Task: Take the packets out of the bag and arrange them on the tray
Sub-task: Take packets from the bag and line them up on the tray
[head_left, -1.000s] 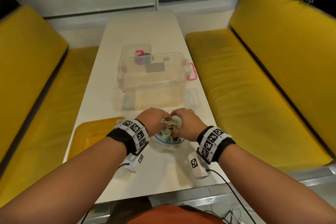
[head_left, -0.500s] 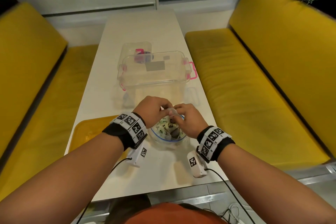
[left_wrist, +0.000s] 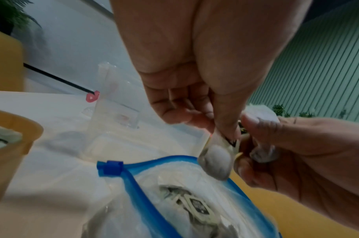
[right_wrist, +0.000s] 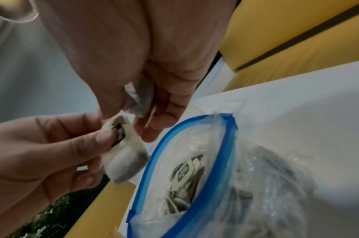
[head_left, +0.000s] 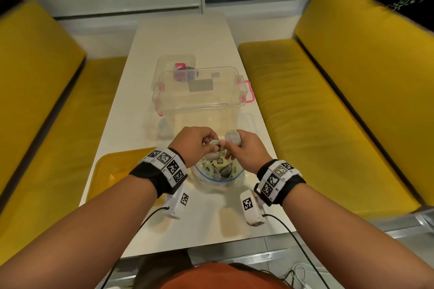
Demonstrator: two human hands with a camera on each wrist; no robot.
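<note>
Packets point(head_left: 219, 163) are seen from the head view inside an open zip bag point(head_left: 217, 177) on the white table point(head_left: 180, 37), beside a yellow tray point(head_left: 112, 166). From the left wrist, one packet point(left_wrist: 217, 154) is pinched by the left hand point(left_wrist: 194, 72) above the bag's blue rim. From the right wrist, another packet point(right_wrist: 140, 96) is clasped in the right hand point(right_wrist: 154, 56).

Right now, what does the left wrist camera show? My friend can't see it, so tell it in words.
A left hand and a right hand pinch one small white packet above an open bag with a blue zip rim. More packets lie inside the bag, and a yellow tray sits at the left edge.
</note>
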